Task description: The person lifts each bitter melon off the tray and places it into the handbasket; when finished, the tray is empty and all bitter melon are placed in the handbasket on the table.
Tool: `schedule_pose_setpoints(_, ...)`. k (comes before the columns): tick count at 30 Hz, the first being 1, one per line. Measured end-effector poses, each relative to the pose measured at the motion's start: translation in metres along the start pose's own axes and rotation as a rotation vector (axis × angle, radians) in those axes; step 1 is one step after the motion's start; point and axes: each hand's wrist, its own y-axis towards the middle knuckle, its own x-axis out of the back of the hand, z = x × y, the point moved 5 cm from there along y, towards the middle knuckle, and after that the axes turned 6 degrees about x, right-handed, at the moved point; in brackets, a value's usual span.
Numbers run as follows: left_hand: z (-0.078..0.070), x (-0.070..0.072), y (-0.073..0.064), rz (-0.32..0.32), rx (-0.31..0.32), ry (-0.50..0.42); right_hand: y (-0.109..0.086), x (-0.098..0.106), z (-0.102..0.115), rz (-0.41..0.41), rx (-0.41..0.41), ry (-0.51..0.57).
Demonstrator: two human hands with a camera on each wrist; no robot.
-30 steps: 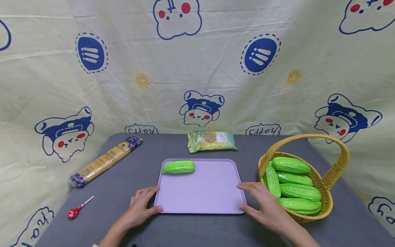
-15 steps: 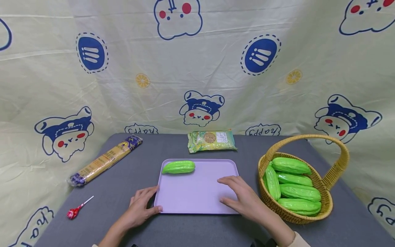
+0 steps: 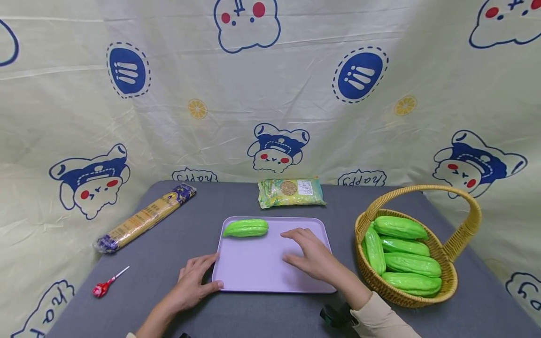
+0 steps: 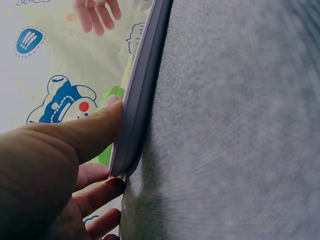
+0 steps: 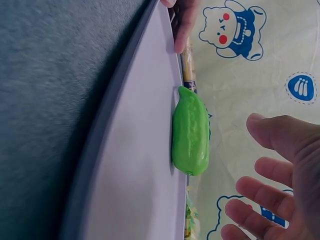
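Observation:
On the purple tray (image 3: 253, 270), a green ridged bitter melon (image 3: 246, 227) lies near the far left corner. My left hand (image 3: 195, 280) touches the tray's left side near the front corner, with thumb and fingertips along its rim; the left wrist view shows the thumb (image 4: 95, 127) against the edge. Above the tray hovers my right hand (image 3: 310, 253), its fingers apart and slightly bent, to the right of the bitter melon. Nothing is between those fingers (image 5: 265, 192) in the right wrist view. Several more bitter melons (image 3: 412, 264) fill the wicker basket (image 3: 450, 281) on the right.
A long pack of noodles (image 3: 145, 218) lies slanted at the left, with a red lollipop (image 3: 101, 288) in front of it. Behind the tray sits a green and yellow packet (image 3: 290, 193). The basket's tall handle (image 3: 465, 230) arches up. A patterned cloth (image 3: 321, 117) hangs behind the table.
My right hand has left the tray's right edge and moved left over the tray, toward the bitter melon. My left hand has stayed at the tray's left edge.

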Motion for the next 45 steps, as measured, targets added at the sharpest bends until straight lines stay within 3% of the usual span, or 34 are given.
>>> schedule_pose_setpoints(19,-0.001,0.001,0.0,-0.01,-0.016,0.014,0.047,-0.034,-0.015,0.078,-0.109,0.117)
schedule_pose_setpoints(34,-0.001,0.0,0.0,-0.011,-0.016,0.01,0.069,-0.054,-0.024,0.104,-0.161,0.126)
schedule_pose_setpoints(45,-0.001,0.0,0.0,-0.011,-0.023,0.016,0.079,-0.063,-0.03,0.088,-0.131,0.122)
